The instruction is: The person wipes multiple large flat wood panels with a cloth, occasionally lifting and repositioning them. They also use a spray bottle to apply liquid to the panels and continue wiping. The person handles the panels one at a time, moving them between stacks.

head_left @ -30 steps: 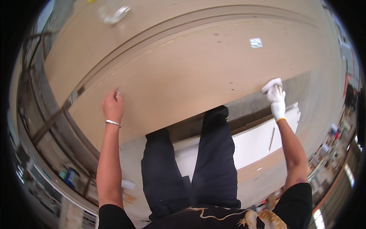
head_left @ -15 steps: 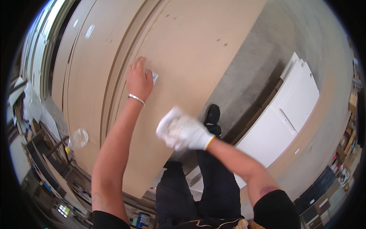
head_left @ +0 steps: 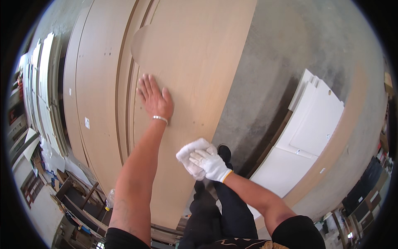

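Bare and wearing a silver bracelet, my left hand (head_left: 155, 99) lies on the long light-brown board (head_left: 199, 54) with its fingers spread, near the board's left edge. My right hand (head_left: 210, 163), in a white knit glove with a yellow cuff edge, holds a folded white cloth (head_left: 187, 154) over the board's near right edge. The gloved fingers lie across the cloth and hide part of it. Beyond my left hand, a darker rounded patch (head_left: 140, 45) shows at the board's left edge. Several small dark marks dot the surface.
More brown boards (head_left: 99, 83) lie along the left, one with a white label (head_left: 87, 123). White panels (head_left: 296, 137) are stacked on the concrete floor (head_left: 273, 54) to the right. Pale strips (head_left: 45, 87) stand far left. A clear bottle (head_left: 110, 199) is partly behind my left forearm.
The view has shifted along the boards. My left hand has gone from curled fingers beside a small white label to lying flat. My right hand and cloth, blurred before, now show sharply.
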### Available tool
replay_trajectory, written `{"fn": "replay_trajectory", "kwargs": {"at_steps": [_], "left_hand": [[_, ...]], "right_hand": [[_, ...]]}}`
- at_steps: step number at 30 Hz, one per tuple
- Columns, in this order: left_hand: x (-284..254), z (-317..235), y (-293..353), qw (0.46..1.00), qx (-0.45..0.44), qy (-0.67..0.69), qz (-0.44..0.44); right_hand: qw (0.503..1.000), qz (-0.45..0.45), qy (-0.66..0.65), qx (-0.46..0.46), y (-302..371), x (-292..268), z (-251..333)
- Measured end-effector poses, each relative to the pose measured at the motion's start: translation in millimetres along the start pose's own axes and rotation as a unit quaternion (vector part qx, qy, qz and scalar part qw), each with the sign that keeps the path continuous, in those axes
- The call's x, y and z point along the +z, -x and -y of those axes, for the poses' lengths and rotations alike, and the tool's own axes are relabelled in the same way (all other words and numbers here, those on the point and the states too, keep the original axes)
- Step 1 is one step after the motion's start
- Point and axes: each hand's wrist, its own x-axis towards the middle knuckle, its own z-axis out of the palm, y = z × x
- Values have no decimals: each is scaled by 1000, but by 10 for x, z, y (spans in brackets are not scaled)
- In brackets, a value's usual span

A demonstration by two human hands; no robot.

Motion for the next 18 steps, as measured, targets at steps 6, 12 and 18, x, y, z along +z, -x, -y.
{"fn": "replay_trajectory", "kwargs": {"at_steps": [6,12,18], "left_hand": [[-99,-25,-44,1000,10,19,19],[-161,-22,-59,999,13,23,46],[-155,9,-72,998,24,27,54]], "right_hand": [[828,-154,513,-165,-1441,-1655,496],[745,-295,566,-195,-3289,-3667,1644],[788,-417,446,-80,-4513,-5094,2538]]}}
